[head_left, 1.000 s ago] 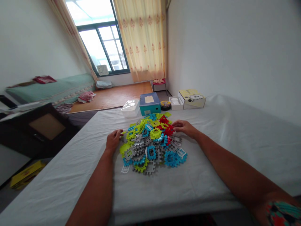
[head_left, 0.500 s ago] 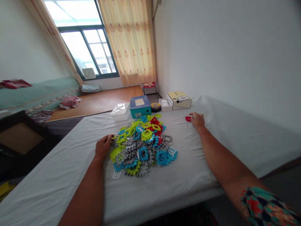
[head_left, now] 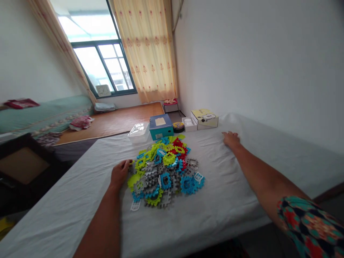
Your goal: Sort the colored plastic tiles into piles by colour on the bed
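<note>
Left hand (head_left: 119, 173) sits on the white-sheeted table (head_left: 228, 186), fingers curled against the left edge of the heap of green, blue, grey and red interlocking plastic tiles (head_left: 165, 168), touching but not gripping any that I can see. The heap is mid-table, with a clear plastic tub (head_left: 139, 132) and a teal cardboard box (head_left: 160, 126) behind it. Right hand (head_left: 231, 138) lies well off to the right on the sheet (can't tell if anything is under it).

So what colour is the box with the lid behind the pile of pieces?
The box is teal blue with a pale label on its lid, seen in the head view.
</note>
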{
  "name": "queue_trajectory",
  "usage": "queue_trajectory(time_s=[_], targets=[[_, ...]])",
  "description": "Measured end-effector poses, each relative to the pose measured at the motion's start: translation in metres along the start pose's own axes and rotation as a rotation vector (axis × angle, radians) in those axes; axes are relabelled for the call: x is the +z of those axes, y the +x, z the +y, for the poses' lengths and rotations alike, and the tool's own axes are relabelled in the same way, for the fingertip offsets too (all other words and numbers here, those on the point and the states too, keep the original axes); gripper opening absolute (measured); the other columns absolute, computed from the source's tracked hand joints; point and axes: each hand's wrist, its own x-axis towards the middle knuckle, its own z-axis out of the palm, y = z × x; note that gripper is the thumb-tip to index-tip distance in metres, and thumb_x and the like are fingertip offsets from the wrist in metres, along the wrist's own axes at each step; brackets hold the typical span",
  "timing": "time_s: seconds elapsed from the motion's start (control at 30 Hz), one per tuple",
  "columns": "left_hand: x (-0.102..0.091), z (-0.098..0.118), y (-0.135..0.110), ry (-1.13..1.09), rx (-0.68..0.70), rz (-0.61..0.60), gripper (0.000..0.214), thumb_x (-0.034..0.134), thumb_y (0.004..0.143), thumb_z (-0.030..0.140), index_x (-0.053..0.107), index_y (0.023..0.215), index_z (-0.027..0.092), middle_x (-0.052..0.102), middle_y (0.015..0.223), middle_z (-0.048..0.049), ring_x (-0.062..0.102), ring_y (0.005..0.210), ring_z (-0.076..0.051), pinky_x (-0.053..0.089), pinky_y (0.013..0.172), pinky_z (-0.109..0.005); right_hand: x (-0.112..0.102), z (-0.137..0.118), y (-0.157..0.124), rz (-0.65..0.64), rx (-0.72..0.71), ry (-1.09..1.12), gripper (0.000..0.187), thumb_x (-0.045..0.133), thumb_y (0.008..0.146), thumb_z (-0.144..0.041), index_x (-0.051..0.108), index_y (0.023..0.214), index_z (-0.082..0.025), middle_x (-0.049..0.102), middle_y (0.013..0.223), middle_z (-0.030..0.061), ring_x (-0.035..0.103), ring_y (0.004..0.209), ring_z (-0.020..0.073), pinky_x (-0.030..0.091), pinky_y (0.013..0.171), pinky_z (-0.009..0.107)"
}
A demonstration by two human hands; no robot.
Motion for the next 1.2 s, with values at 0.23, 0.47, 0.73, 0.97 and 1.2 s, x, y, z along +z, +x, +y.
queue_trajectory(time_s=[0.23,0.47,0.73,0.97,1.2], targets=[[-0.001,0.005,0.0,0.103,0.015,0.007,0.055,0.043,0.08,0.057,0.073,0.1,0.016,0.076,0.09,-0.0085,0.071,0.085,-0.024,0.054,0.076,-0.032,0.052,-0.112,-0.02,-0.217,-0.402,0.348,0.03,0.054,0.092,-0.031,0.066,0.118,-0.023,0.069,0.116,0.0068,0.065,0.103,0.0207,0.051,0.092,0.035],[0.001,0.005,0.0,0.127,-0.001,0.008,0.054,0.043,0.08,0.057,0.074,0.1,0.016,0.076,0.091,-0.008,0.07,0.082,-0.024,0.053,0.073,-0.031,0.063,-0.136,-0.054,-0.234,-0.421,0.655,0.03,0.065,0.079,-0.021,0.067,0.109,-0.024,0.074,0.099,0.0034,0.069,0.089,0.0196,0.053,0.084,0.034],[-0.001,0.009,-0.002,0.154,0.0,0.005,0.053,0.044,0.079,0.056,0.074,0.1,0.017,0.076,0.093,-0.0073,0.07,0.088,-0.025,0.052,0.078,-0.032,0.052,-0.085,-0.016,0.047,-0.186,0.567,0.019,0.064,0.081,-0.037,0.064,0.09,-0.02,0.073,0.083,0.0044,0.069,0.079,0.0188,0.051,0.074,0.03],[-0.002,0.012,-0.002,0.153,0.002,0.005,0.05,0.045,0.078,0.056,0.074,0.097,0.019,0.077,0.091,-0.0062,0.07,0.087,-0.025,0.054,0.077,-0.032,0.025,0.051,0.019,0.389,0.39,0.287,0.027,0.055,0.084,-0.033,0.066,0.098,-0.013,0.072,0.097,0.0144,0.067,0.09,0.0255,0.049,0.085,0.038],[-0.004,0.012,-0.003,0.142,0.003,-0.006,0.054,0.045,0.078,0.058,0.073,0.1,0.018,0.076,0.09,-0.0073,0.071,0.083,-0.025,0.054,0.079,-0.034,0.01,0.071,0.01,0.339,0.488,0.102,0.041,0.044,0.082,-0.013,0.067,0.115,-0.017,0.065,0.117,0.0154,0.061,0.105,0.0271,0.048,0.088,0.04]])
